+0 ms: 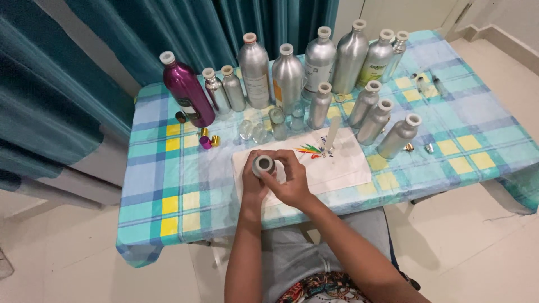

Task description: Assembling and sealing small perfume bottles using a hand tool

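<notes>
Both my hands hold one small silver bottle [263, 165] above a white cloth [342, 165] on the table. My left hand [252, 182] grips the bottle's body from the left. My right hand [289, 179] wraps around it from the right, fingers curled over its round top. The bottle's lower part is hidden by my fingers.
A row of tall silver bottles [287, 76] and one purple bottle [188, 90] stand along the far side of the checked tablecloth [168, 185]. Small glass vials [276, 123], gold and purple caps [206, 140] and a white tube [331, 133] lie between them and the cloth. Teal curtains hang behind.
</notes>
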